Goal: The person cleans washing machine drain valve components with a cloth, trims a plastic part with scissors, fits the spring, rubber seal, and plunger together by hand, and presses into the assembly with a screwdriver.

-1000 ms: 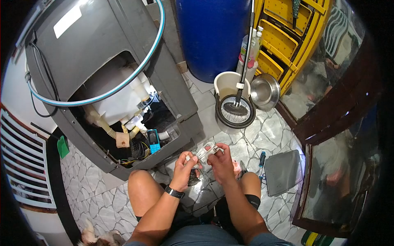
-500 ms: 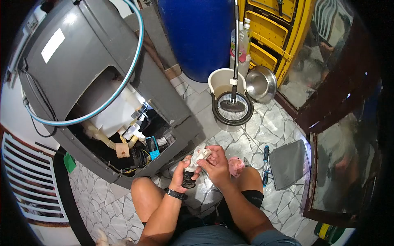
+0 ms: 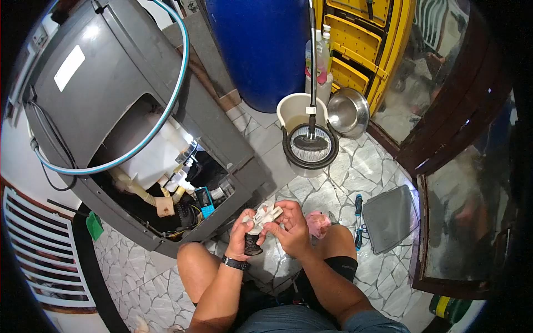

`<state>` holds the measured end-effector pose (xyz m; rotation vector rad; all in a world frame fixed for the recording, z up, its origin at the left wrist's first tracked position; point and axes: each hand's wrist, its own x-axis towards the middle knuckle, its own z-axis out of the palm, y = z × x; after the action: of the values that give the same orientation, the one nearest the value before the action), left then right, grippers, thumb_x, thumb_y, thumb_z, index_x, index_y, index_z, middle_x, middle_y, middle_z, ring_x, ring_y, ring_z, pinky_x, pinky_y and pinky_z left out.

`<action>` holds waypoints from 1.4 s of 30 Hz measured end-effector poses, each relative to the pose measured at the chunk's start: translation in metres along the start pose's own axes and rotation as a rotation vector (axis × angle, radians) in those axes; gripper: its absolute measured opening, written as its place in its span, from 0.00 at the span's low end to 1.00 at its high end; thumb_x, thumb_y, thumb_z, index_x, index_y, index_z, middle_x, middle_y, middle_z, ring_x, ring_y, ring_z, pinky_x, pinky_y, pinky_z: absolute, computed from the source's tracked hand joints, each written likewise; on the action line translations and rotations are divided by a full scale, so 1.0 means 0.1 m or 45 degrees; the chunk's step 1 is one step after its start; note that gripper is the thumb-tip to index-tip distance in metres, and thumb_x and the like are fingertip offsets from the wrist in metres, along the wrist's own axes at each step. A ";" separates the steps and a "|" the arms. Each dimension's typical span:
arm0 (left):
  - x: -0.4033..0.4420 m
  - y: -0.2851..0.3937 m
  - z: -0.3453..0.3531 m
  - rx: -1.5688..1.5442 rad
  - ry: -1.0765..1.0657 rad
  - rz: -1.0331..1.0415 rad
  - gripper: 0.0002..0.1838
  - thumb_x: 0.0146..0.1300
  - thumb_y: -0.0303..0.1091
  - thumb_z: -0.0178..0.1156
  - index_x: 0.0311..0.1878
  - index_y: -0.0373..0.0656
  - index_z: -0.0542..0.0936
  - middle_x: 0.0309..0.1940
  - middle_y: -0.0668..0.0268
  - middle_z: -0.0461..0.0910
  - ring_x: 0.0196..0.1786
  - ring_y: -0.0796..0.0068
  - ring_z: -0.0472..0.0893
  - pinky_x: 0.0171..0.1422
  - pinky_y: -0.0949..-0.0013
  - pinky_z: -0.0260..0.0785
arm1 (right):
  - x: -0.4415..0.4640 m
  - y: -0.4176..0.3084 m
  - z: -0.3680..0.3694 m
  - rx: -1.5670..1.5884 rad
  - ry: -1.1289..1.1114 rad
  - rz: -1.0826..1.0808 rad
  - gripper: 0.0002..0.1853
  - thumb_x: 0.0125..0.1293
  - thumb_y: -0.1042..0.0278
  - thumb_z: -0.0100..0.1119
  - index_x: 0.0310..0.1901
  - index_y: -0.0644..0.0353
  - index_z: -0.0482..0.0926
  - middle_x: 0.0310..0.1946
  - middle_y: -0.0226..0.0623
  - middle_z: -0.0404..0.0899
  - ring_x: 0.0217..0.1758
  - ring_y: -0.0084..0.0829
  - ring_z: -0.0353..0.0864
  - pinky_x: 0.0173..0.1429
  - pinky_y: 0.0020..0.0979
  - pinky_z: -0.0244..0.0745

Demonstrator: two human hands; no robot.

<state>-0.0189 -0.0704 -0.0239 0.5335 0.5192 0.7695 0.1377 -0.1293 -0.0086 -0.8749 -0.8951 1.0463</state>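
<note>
In front of my knees I hold a white plastic machine fitting (image 3: pixel 264 217) between both hands. A black, round part (image 3: pixel 253 244) hangs at its lower end, below my left palm. My left hand (image 3: pixel 241 233) is closed around the left side of the fitting. The fingers and thumb of my right hand (image 3: pixel 290 228) pinch its right side. Just ahead to the left lies a grey washing machine (image 3: pixel 219 119) with an opening in its casing. Inside show a white tub (image 3: pixel 158 158), ribbed hoses, wires and a small blue device with a keypad (image 3: pixel 205 202).
A screwdriver (image 3: pixel 358 206) and a dark flat panel (image 3: pixel 391 219) lie on the tiled floor to the right. A pink bundle (image 3: pixel 318 225) sits by my right knee. Ahead are a bucket with a brush (image 3: pixel 310 147), a metal bowl (image 3: pixel 348 112) and a blue barrel (image 3: pixel 264 53).
The fitting has been turned slightly in my hands, and my fingers have shifted on it. The view has moved a little; the surroundings otherwise look the same.
</note>
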 end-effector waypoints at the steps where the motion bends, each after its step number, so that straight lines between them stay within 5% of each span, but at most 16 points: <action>1: 0.00 0.01 0.00 0.053 -0.013 0.047 0.13 0.68 0.36 0.60 0.50 0.46 0.70 0.44 0.60 0.77 0.38 0.70 0.80 0.30 0.73 0.74 | -0.01 0.01 0.01 0.081 0.027 -0.014 0.27 0.67 0.85 0.65 0.63 0.64 0.63 0.51 0.44 0.80 0.46 0.28 0.84 0.51 0.29 0.82; 11: -0.04 0.05 0.14 0.477 0.006 0.340 0.11 0.67 0.24 0.59 0.48 0.44 0.68 0.46 0.61 0.75 0.39 0.73 0.81 0.31 0.72 0.78 | -0.10 0.04 -0.11 0.336 0.103 0.120 0.28 0.69 0.79 0.67 0.64 0.59 0.62 0.59 0.40 0.78 0.62 0.29 0.78 0.67 0.34 0.73; 21: 0.02 -0.17 0.10 0.563 0.277 0.267 0.06 0.69 0.26 0.56 0.45 0.45 0.70 0.40 0.64 0.75 0.32 0.75 0.81 0.28 0.71 0.76 | -0.13 0.41 -0.45 0.455 0.083 0.299 0.23 0.72 0.72 0.65 0.64 0.59 0.66 0.56 0.34 0.77 0.55 0.24 0.77 0.56 0.28 0.73; 23: 0.02 -0.22 0.09 0.547 0.305 0.222 0.06 0.70 0.26 0.55 0.45 0.45 0.69 0.37 0.65 0.75 0.32 0.75 0.81 0.27 0.71 0.75 | -0.10 0.57 -0.78 0.289 0.141 0.294 0.22 0.71 0.71 0.64 0.63 0.56 0.70 0.52 0.35 0.78 0.51 0.26 0.78 0.54 0.31 0.76; 25: 0.02 -0.25 0.06 0.530 0.344 0.189 0.05 0.70 0.25 0.54 0.45 0.46 0.69 0.35 0.65 0.75 0.31 0.75 0.80 0.27 0.72 0.75 | 0.00 0.79 -1.26 0.239 0.513 0.742 0.24 0.69 0.72 0.67 0.62 0.61 0.69 0.41 0.31 0.80 0.41 0.24 0.79 0.45 0.28 0.76; 27: 0.02 -0.29 0.07 0.490 0.361 0.141 0.07 0.69 0.23 0.57 0.45 0.45 0.70 0.39 0.66 0.75 0.33 0.74 0.82 0.28 0.71 0.75 | 0.09 1.20 -1.80 0.082 0.689 0.716 0.23 0.68 0.73 0.67 0.61 0.63 0.70 0.34 0.30 0.80 0.36 0.24 0.80 0.42 0.29 0.77; 29: 0.02 -0.35 0.06 0.509 0.376 0.109 0.07 0.70 0.24 0.57 0.45 0.45 0.70 0.39 0.65 0.75 0.33 0.74 0.81 0.27 0.71 0.75 | 0.07 1.86 -2.40 -0.482 0.743 0.626 0.27 0.63 0.70 0.70 0.61 0.64 0.69 0.36 0.40 0.84 0.38 0.36 0.86 0.44 0.36 0.82; 30: 0.04 -0.37 0.05 0.529 0.389 0.087 0.07 0.70 0.24 0.57 0.45 0.45 0.70 0.39 0.65 0.75 0.33 0.74 0.81 0.27 0.71 0.75 | 0.03 2.00 -2.60 -0.477 0.750 0.620 0.27 0.63 0.70 0.70 0.61 0.64 0.69 0.36 0.40 0.84 0.38 0.36 0.86 0.44 0.36 0.82; 32: 0.03 -0.39 0.07 0.504 0.390 0.072 0.07 0.70 0.24 0.57 0.45 0.45 0.70 0.38 0.65 0.76 0.33 0.74 0.81 0.27 0.71 0.75 | -0.05 2.22 -2.87 -1.552 0.525 0.782 0.30 0.58 0.66 0.73 0.58 0.64 0.70 0.41 0.55 0.86 0.46 0.51 0.89 0.49 0.46 0.84; 35: 0.02 -0.46 0.00 0.524 0.407 0.047 0.06 0.72 0.25 0.57 0.45 0.44 0.69 0.35 0.64 0.76 0.33 0.74 0.81 0.28 0.70 0.75 | -0.05 2.40 -3.05 -1.663 0.475 0.953 0.32 0.53 0.62 0.75 0.55 0.65 0.70 0.44 0.61 0.85 0.52 0.58 0.87 0.54 0.50 0.82; 42: 0.01 -0.47 -0.08 0.350 0.462 -0.057 0.05 0.73 0.31 0.57 0.47 0.46 0.71 0.36 0.63 0.77 0.35 0.70 0.81 0.30 0.71 0.74 | -0.06 2.69 -3.06 -1.923 0.234 0.946 0.27 0.60 0.62 0.71 0.58 0.59 0.71 0.52 0.53 0.81 0.58 0.53 0.83 0.60 0.48 0.81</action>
<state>0.0004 -0.0964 -0.0594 0.6373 0.9801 0.7604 0.3273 -0.1146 -0.3690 -2.6624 -1.1801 0.7085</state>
